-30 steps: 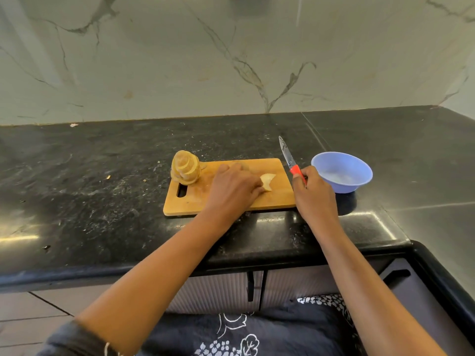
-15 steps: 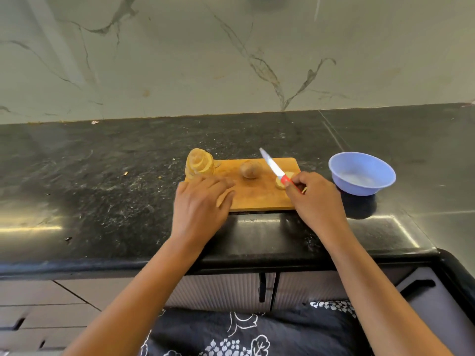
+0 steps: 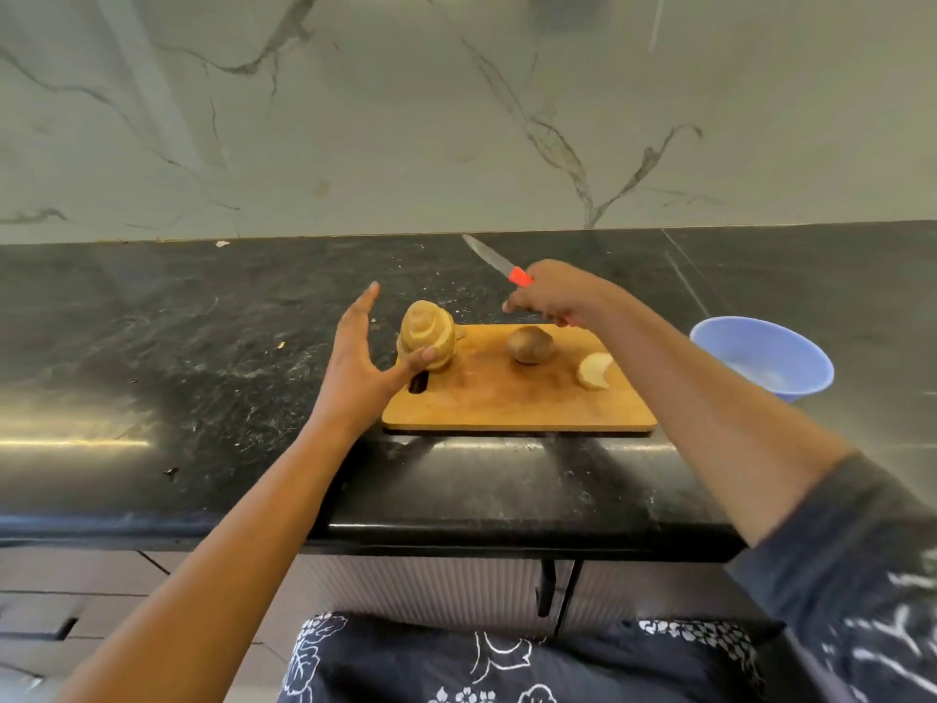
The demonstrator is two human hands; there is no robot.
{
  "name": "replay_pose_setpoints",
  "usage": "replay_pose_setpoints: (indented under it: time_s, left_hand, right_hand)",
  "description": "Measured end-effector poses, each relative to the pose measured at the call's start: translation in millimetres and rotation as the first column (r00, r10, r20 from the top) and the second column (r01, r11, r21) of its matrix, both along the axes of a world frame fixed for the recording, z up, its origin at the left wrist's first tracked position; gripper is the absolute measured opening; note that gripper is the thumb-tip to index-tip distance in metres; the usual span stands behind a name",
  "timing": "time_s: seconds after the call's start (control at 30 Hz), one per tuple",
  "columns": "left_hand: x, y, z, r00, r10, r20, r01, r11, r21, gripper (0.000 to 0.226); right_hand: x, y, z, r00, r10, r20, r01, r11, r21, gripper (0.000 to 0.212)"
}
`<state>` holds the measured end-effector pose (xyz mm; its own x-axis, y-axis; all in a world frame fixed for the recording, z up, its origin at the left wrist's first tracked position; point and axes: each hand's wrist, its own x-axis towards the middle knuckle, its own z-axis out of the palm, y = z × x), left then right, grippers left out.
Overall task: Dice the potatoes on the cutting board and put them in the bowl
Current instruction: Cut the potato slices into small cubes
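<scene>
A wooden cutting board [image 3: 512, 403] lies on the black counter. On its left end stands a peeled potato [image 3: 427, 334] with spiral peel marks. A brown unpeeled potato [image 3: 530, 345] sits mid-board, and a pale cut potato piece [image 3: 594, 370] lies to the right. My left hand [image 3: 361, 362] is spread open beside the peeled potato, its thumb touching the potato's base. Raised above the board's back edge, my right hand [image 3: 555, 295] grips a red-handled knife [image 3: 499, 262], blade pointing up and left. A light blue bowl [image 3: 761, 356] stands right of the board.
The black stone counter [image 3: 203, 347] stretches to both sides, with small scraps scattered on its left part. A marble wall [image 3: 456, 119] rises behind it. Cabinet fronts [image 3: 431, 591] lie below the counter's front edge.
My left hand left the board's near edge, moved to the peeled potato and opened wide. My right hand lifted the knife up and back off the board. The camera moved closer.
</scene>
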<state>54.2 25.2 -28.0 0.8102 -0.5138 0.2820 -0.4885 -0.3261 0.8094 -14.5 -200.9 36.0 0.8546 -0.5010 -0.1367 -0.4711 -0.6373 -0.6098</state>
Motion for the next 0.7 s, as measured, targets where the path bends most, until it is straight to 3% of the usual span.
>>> replay_pose_setpoints:
  time_s: [0.13, 0.3, 0.53, 0.7]
  left_hand:
    - [15, -10, -2, 0.994, -0.047, -0.101, 0.047, 0.999, -0.007, 0.113]
    - [22, -15, -6, 0.99, -0.067, -0.125, 0.072, 0.997, 0.033, 0.115]
    - [22, -16, -4, 0.988, -0.067, -0.139, 0.073, 0.997, 0.037, 0.113]
    - [21, -14, -4, 0.989, -0.072, -0.13, 0.075, 0.997, 0.018, 0.113]
  right_hand:
    - [45, 3, -9, 0.968, 0.222, -0.116, -0.228, 0.973, -0.046, 0.029]
    - [72, 7, -20, 0.946, 0.306, -0.104, -0.304, 0.952, 0.04, 0.038]
    - [78, 8, -21, 0.936, 0.344, -0.076, -0.337, 0.937, 0.092, 0.03]
    - [68, -12, -13, 0.971, 0.238, -0.022, -0.235, 0.967, 0.097, 0.035]
